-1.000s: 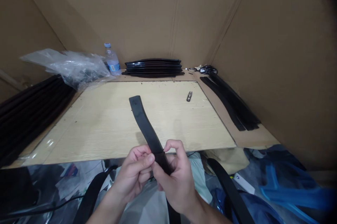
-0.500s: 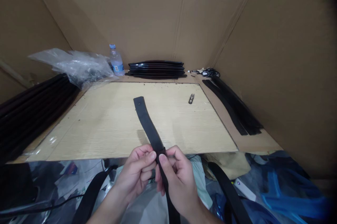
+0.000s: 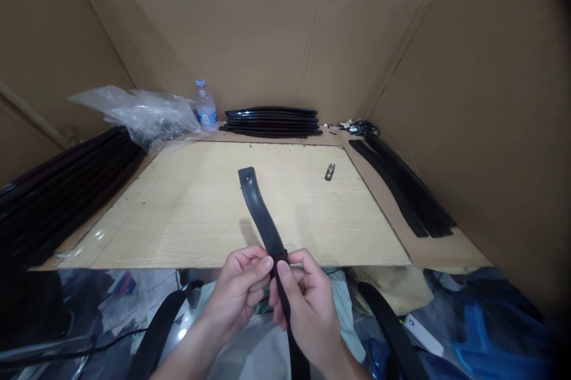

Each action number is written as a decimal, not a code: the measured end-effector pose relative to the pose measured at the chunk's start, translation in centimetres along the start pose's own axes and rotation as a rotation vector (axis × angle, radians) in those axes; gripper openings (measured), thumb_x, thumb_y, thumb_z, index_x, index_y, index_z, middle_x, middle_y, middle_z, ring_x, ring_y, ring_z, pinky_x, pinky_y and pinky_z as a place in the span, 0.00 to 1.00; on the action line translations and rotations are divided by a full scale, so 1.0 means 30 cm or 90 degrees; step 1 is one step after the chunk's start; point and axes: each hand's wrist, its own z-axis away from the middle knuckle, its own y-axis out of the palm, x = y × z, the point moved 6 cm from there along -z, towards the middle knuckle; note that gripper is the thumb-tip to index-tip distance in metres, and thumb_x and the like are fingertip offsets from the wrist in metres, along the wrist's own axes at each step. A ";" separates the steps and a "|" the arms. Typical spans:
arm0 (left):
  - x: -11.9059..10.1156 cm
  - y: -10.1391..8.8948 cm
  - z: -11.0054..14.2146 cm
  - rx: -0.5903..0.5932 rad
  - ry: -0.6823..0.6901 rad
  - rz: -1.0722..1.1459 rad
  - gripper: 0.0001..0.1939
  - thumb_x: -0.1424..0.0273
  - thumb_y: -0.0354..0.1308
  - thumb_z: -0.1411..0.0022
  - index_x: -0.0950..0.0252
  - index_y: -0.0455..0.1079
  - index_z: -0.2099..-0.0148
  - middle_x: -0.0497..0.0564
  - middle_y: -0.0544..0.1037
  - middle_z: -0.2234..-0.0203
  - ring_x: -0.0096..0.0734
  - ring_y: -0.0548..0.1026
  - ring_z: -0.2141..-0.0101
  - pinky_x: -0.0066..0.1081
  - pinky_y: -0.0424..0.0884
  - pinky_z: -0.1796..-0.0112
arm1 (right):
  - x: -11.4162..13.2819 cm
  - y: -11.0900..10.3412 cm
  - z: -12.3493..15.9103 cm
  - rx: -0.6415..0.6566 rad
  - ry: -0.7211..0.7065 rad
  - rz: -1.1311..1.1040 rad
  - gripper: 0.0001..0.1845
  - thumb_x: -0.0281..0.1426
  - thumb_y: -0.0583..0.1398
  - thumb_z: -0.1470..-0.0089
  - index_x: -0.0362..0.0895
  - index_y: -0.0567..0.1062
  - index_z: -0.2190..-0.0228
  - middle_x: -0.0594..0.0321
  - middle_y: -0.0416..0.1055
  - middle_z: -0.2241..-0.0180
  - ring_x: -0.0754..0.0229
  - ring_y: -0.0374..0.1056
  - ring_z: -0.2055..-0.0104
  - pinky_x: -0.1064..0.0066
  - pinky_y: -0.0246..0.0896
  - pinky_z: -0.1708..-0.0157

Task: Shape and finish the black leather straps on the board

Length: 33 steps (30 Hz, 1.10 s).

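We hold the black strip in front of the work board's near edge, its far end angled up and to the left over the board. The left hand pinches the strip's left side between thumb and fingers; the right hand grasps it from the right, thumb on top, where a dark sleeve meets it. For good control, we should pinch close to that junction, press evenly on both sides, and guide the two parts in line. Uneven pull could twist the strip or bunch the sleeve's lip. The strip's free length curves and would probably flex, so short, straight strokes suit it.

Around us, tall cardboard walls bound the far side and both flanks. The work board spreads to either side of the strip, whose shadow suggests that the far end is raised. Long dark pieces line the left margin, with clear plastic bags at their far end; flat black strips line the right. At the back are a black stack and a bottle. Thread snips lie right of the strip, well apart from our hands.
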 end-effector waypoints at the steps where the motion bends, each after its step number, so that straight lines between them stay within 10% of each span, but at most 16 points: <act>1: -0.007 0.005 0.001 0.001 0.008 -0.010 0.11 0.66 0.62 0.46 0.69 0.66 0.68 0.44 0.65 0.88 0.21 0.64 0.86 0.19 0.54 0.86 | 0.002 0.000 -0.002 -0.004 -0.004 0.003 0.13 0.40 0.54 0.42 0.43 0.63 0.69 0.70 0.64 0.83 0.72 0.55 0.88 0.82 0.49 0.89; 22: -0.064 0.020 -0.005 0.006 0.057 -0.078 0.11 0.71 0.64 0.50 0.70 0.66 0.67 0.47 0.72 0.85 0.21 0.68 0.85 0.18 0.50 0.84 | -0.012 0.006 -0.040 0.005 0.012 -0.082 0.14 0.40 0.52 0.41 0.45 0.58 0.73 0.73 0.64 0.85 0.73 0.51 0.90 0.84 0.44 0.92; 33: -0.046 0.016 0.002 -0.013 0.050 -0.071 0.10 0.72 0.62 0.46 0.68 0.62 0.70 0.42 0.66 0.87 0.11 0.51 0.89 0.18 0.39 0.86 | -0.013 0.001 -0.030 -0.006 -0.002 -0.092 0.17 0.39 0.53 0.42 0.44 0.57 0.77 0.74 0.62 0.88 0.74 0.50 0.92 0.84 0.42 0.93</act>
